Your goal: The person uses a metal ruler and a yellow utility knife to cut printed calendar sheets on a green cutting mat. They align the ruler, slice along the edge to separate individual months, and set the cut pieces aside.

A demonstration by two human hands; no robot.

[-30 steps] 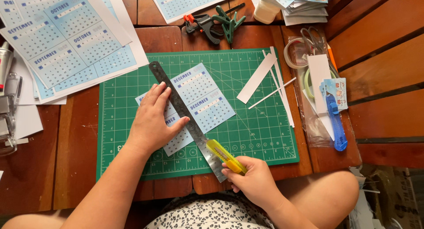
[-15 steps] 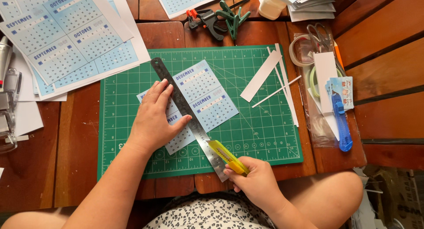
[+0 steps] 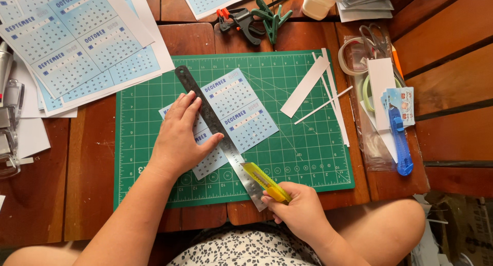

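One green cutting mat [image 3: 308, 158] lies on the wooden desk [image 3: 87, 168]. On it sits one small blue calendar sheet [image 3: 239, 109], crossed at a slant by one metal ruler [image 3: 205, 112]. The left hand [image 3: 179, 137] presses flat on ruler and sheet, fingers spread. The right hand [image 3: 300, 212] has its fingers wrapped around one yellow utility knife [image 3: 264, 181], which lies against the ruler's near end. About four white paper strips [image 3: 308, 86] lie on the mat's right part. Large blue calendar sheets [image 3: 77, 45] are stacked at upper left. One blue utility knife [image 3: 400, 143] rests on a clear plastic bag [image 3: 372, 150] at right, and two green clamps [image 3: 272, 17] lie above the mat.
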